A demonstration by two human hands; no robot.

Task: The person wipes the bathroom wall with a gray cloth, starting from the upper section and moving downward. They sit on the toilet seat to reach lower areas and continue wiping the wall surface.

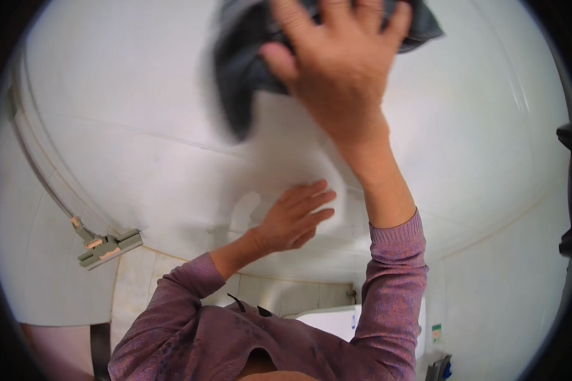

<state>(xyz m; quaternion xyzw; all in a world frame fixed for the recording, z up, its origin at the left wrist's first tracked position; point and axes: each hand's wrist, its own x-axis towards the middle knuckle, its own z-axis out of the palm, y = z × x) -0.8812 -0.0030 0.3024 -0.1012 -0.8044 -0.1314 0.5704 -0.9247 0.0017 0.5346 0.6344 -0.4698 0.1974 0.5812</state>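
Observation:
My right hand [341,66] is raised high, spread flat over a dark grey cloth [238,71] against the white wall tiles [138,81]. One corner of the cloth hangs down and is blurred; its upper part runs out of the picture. Lower, near the middle, my left hand [295,216] is held before the wall with its fingers apart and nothing in it. Whether it touches the tiles I cannot tell.
On the left stands a long-handled flat mop or squeegee with a grey-green head [109,248]. Below me is a white bathroom fixture [326,318], partly hidden by my body. Dark fittings [569,190] line the right edge, and a grey object [439,367] lies at lower right.

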